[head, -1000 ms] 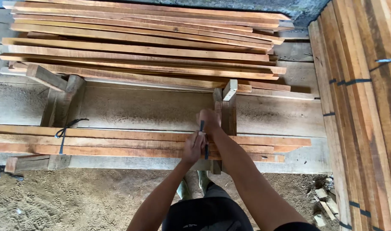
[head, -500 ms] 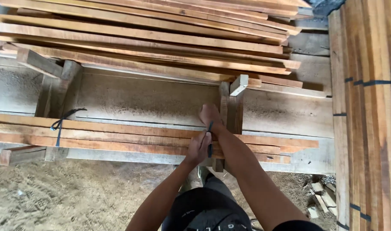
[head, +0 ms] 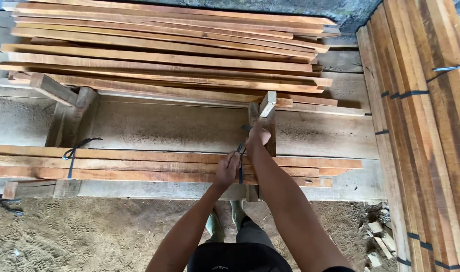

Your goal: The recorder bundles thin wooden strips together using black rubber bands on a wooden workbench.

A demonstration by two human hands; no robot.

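A low bundle of long wooden planks (head: 139, 165) lies across wooden supports in front of me. A dark strap (head: 240, 166) runs over its right part. My left hand (head: 226, 169) grips the strap on the near side of the bundle. My right hand (head: 257, 135) holds the strap's far end just above the planks, beside an upright wooden post (head: 266, 121). Another dark strap (head: 71, 156) is tied round the bundle's left part.
A large stack of loose planks (head: 164, 55) rests on a wooden rack behind. Strapped plank bundles (head: 426, 141) stand along the right. Sandy ground (head: 79, 231) and wood offcuts (head: 381, 242) lie below. My green boots (head: 225, 221) stand near the bundle.
Both hands stay on the strap at the same spot on the bundle. The view has shifted slightly; the right hand has risen a little above the planks.
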